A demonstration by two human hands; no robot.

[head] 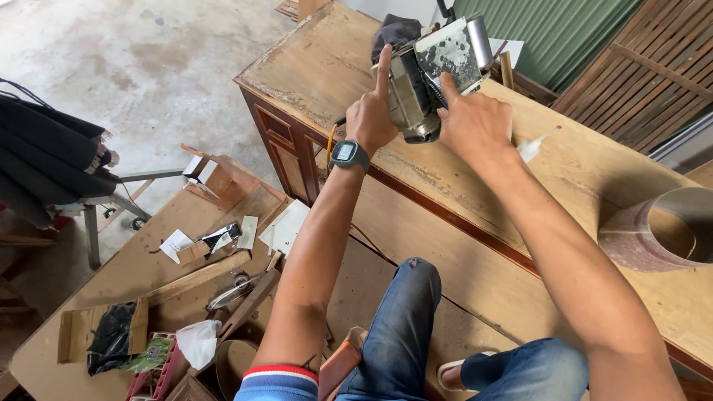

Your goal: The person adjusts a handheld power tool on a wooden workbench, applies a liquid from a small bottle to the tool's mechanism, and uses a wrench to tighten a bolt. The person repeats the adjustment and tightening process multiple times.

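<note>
Two bare hands hold a belt sander (434, 78) tipped up off a worn wooden cabinet (445, 171), underside turned toward the person, probably for inspection. The left hand (371, 111) grips its near left side, forefinger pointing up; the right hand (475, 122) clasps its right side. A sanding belt loop (657, 230) lies far right, well apart

belt sander (434, 78): worn dull metal | cabinet (445, 171): rough bare wood, dusty | sanding belt roll (646, 234): gritty abrasive cloth
</note>
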